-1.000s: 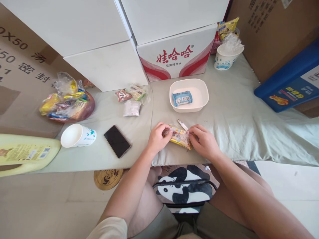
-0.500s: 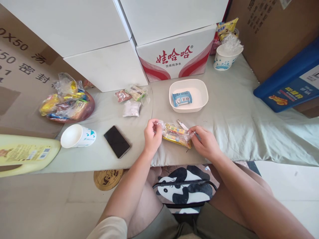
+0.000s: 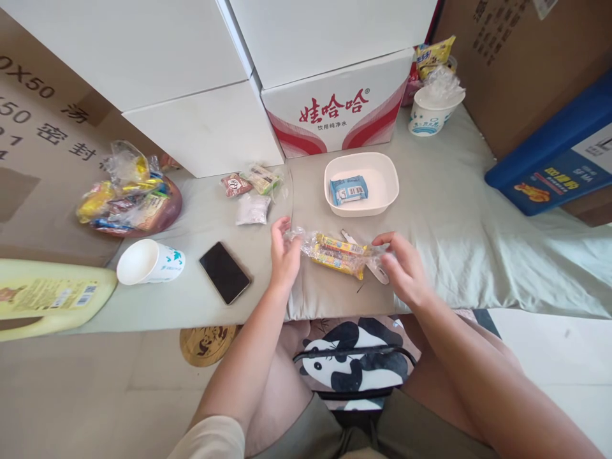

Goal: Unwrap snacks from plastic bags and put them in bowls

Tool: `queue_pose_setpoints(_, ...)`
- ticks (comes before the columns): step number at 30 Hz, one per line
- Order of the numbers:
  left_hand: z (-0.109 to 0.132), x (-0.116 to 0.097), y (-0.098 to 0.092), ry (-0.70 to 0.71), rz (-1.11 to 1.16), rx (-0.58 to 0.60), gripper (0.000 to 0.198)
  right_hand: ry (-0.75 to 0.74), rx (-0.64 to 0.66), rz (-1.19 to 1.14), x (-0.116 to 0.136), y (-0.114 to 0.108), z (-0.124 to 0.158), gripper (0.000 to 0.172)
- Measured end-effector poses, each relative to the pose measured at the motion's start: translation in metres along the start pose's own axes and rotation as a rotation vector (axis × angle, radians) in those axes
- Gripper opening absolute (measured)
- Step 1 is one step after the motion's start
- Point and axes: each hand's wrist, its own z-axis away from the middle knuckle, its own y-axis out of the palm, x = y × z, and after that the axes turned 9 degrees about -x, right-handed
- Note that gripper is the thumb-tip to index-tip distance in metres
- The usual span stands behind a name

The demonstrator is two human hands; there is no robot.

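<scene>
Yellow snack packs (image 3: pixel 338 254) wrapped in clear plastic lie on the cloth between my two hands. My left hand (image 3: pixel 285 258) is at the wrapping's left end with its fingers apart. At the right end, my right hand (image 3: pixel 403 268) has its thumb and forefinger spread, close to the plastic. Partly hidden behind the packs is a white cutter-like tool (image 3: pixel 377 273). Just beyond them stands a white plastic tray (image 3: pixel 382 182), with a blue snack packet (image 3: pixel 349 190) lying in its left half.
To the left are a phone (image 3: pixel 224 272), a tipped paper cup (image 3: pixel 150 261), several small packets (image 3: pixel 252 209) and a bowl (image 3: pixel 173 207) heaped with snacks. White cartons (image 3: pixel 335 121) line the back. A filled paper cup (image 3: pixel 428 115) and blue container (image 3: pixel 545 159) stand right.
Both hands have loosened from the plastic ends and moved slightly apart. The twisted wrapping now spreads out at both sides, and more of the white tool shows.
</scene>
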Motion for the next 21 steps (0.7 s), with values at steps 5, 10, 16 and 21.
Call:
queue_pose_setpoints(5,0.0022,-0.0028,-0.0021,0.189,-0.216,0.236,0.020,-0.052,0.086,0.202,0.0000,0.0068,-0.0017,0.021)
queue_pose_setpoints(10,-0.0010,-0.0022,-0.0048,0.128,-0.144,0.131,0.009,-0.020,0.011,0.231,-0.0041,0.0053,-0.0022,0.014)
queue_pose_setpoints(16,-0.0026,-0.0028,-0.0080,0.212,-0.164,0.113,0.022,0.056,-0.111,0.226,-0.0023,-0.0007,-0.0035,0.013)
queue_pose_setpoints(21,-0.0021,-0.0049,-0.0095,0.337,-0.275,0.181,0.012,-0.047,-0.009,0.207,0.0005,-0.0017,-0.0025,0.011)
